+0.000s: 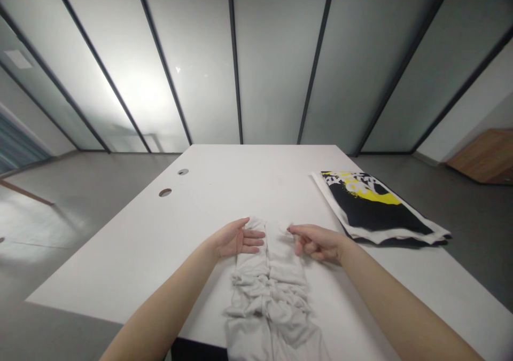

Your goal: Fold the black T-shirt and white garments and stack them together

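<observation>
A white garment (286,267) lies lengthwise on the table in front of me, with a line running down its middle. Its far part is fairly smooth, while the nearer part is bunched into wrinkles and runs out of the bottom of the view. My left hand (240,239) rests at its far left edge, fingers stretched over the cloth and thumb pointing toward the far edge. At the far right corner, my right hand (316,242) pinches the cloth between thumb and index finger, with the other fingers curled. What kind of garment it is I cannot tell.
On the right side of the white table (208,190) lies a folded stack of fabric (372,206), black with yellow and white print. Two round holes (165,193) pierce the tabletop at the left. Frosted glass panels (272,62) stand behind the table.
</observation>
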`<action>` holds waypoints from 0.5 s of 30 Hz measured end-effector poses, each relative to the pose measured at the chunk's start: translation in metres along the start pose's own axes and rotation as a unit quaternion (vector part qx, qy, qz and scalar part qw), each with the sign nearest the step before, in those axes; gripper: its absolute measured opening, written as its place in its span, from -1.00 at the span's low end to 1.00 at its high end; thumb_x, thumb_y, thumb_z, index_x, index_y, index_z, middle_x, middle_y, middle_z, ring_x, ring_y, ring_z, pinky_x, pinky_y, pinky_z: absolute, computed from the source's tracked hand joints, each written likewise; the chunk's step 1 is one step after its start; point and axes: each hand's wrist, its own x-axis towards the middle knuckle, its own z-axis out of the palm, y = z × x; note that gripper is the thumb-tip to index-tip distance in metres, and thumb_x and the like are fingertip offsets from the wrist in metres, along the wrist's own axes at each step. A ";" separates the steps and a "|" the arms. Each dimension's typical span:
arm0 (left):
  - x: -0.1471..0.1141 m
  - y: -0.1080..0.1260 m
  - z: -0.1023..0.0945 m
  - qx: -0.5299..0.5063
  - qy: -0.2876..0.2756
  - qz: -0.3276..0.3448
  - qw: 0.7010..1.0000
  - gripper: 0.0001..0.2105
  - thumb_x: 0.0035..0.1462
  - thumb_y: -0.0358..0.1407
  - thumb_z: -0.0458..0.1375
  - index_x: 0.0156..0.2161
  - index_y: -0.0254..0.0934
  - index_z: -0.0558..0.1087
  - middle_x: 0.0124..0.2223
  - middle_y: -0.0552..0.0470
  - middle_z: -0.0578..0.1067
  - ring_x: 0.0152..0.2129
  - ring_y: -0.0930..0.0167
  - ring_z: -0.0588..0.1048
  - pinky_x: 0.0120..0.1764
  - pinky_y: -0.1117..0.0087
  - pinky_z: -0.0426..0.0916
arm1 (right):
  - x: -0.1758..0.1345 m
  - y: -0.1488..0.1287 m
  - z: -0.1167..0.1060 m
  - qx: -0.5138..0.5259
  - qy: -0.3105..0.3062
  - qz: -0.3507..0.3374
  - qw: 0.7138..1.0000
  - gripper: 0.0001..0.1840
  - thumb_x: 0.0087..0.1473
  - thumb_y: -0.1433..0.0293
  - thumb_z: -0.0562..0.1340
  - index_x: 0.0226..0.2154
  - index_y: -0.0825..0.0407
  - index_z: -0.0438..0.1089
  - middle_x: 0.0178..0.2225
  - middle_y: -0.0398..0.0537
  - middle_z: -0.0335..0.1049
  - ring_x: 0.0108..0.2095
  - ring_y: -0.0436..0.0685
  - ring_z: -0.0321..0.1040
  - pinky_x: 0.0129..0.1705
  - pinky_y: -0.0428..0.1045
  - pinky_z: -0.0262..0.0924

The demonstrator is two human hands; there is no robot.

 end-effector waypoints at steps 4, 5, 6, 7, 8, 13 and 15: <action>0.003 -0.002 -0.001 -0.017 -0.001 0.033 0.999 -0.62 0.44 -0.06 0.08 -0.01 -0.37 0.52 0.02 -0.28 0.64 -0.17 0.23 0.66 0.04 0.17 0.49 | 0.007 -0.006 0.005 0.112 0.022 -0.013 0.993 -0.69 0.50 0.20 0.07 -0.16 0.08 0.32 -0.24 0.09 0.66 -0.83 -0.21 -0.13 -0.82 -0.22 0.02; 0.003 -0.003 -0.001 -0.019 0.001 0.039 0.999 -0.63 0.44 -0.06 0.08 -0.01 -0.37 0.53 0.00 -0.27 0.64 -0.17 0.24 0.66 0.04 0.17 0.49 | 0.008 -0.007 0.005 0.134 0.014 -0.018 0.991 -0.69 0.51 0.20 0.05 -0.12 0.08 0.33 -0.18 0.12 0.67 -0.82 -0.19 -0.02 -0.80 -0.20 0.12; 0.003 -0.003 -0.001 -0.021 0.002 0.043 0.999 -0.64 0.44 -0.07 0.07 -0.02 -0.36 0.53 -0.01 -0.26 0.65 -0.18 0.24 0.66 0.04 0.18 0.49 | 0.010 -0.006 0.004 0.149 -0.003 -0.018 0.989 -0.68 0.52 0.19 0.04 -0.09 0.08 0.34 -0.14 0.14 0.66 -0.79 -0.15 0.14 -0.75 -0.18 0.24; 0.003 -0.003 -0.001 -0.022 0.004 0.047 0.999 -0.64 0.45 -0.08 0.07 -0.02 -0.36 0.53 -0.01 -0.25 0.65 -0.18 0.24 0.66 0.03 0.18 0.50 | 0.011 -0.005 0.003 0.159 -0.023 -0.016 0.987 -0.64 0.52 0.18 0.01 -0.05 0.10 0.35 -0.11 0.17 0.66 -0.72 -0.08 0.33 -0.67 -0.14 0.36; 0.003 -0.004 0.000 -0.023 0.007 0.048 0.999 -0.64 0.45 -0.09 0.06 -0.02 -0.36 0.53 -0.02 -0.25 0.65 -0.18 0.24 0.66 0.01 0.18 0.50 | 0.013 -0.003 0.001 0.163 -0.045 -0.011 0.986 -0.59 0.53 0.17 -0.01 -0.01 0.14 0.37 -0.11 0.21 0.65 -0.60 0.01 0.50 -0.58 -0.09 0.46; 0.003 -0.002 -0.002 -0.030 0.006 0.036 0.999 -0.58 0.46 -0.08 0.02 0.03 -0.41 0.54 0.04 -0.30 0.63 -0.10 0.21 0.65 0.00 0.19 0.51 | 0.025 0.006 -0.006 0.160 -0.101 -0.010 0.982 -0.41 0.52 0.10 -0.04 0.06 0.30 0.39 -0.09 0.37 0.61 -0.21 0.27 0.67 -0.24 0.07 0.60; 0.006 0.006 -0.004 -0.027 0.010 0.021 0.999 -0.55 0.46 -0.05 0.00 0.05 -0.41 0.53 0.07 -0.31 0.62 -0.08 0.19 0.65 0.01 0.17 0.51 | 0.030 0.001 -0.006 0.157 -0.088 -0.019 0.983 -0.44 0.51 0.11 -0.03 0.07 0.27 0.38 -0.05 0.38 0.60 -0.20 0.27 0.67 -0.20 0.11 0.59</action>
